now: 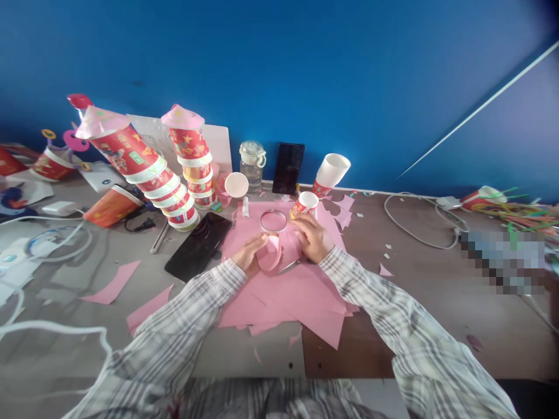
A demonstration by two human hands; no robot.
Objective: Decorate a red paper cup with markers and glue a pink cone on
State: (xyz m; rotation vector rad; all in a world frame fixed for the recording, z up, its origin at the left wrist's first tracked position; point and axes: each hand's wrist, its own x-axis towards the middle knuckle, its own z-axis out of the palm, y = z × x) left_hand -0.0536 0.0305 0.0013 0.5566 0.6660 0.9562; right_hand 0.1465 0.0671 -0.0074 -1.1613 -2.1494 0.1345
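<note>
My left hand (250, 254) is closed on a small pink paper cone (269, 255) above the pink paper sheets (279, 299). To its right, my right hand (313, 237) is held with bent fingers and a gap between thumb and forefinger; I see nothing between them. Its fingers are just in front of a red paper cup (307, 201), and whether they touch it I cannot tell. A ring-shaped roll (273, 220), perhaps tape, lies beyond the cone. Between my hands, a slim metal tool (290, 266), possibly scissors, shows in part on the paper.
Two leaning towers of stacked red cups with pink cone tops (146, 166) (192, 148) rise at the left. A black phone (198, 245) lies by my left forearm. Stacked cups (332, 170), a water bottle (251, 169) and an upright dark phone (288, 169) line the blue wall. Cables cross both sides.
</note>
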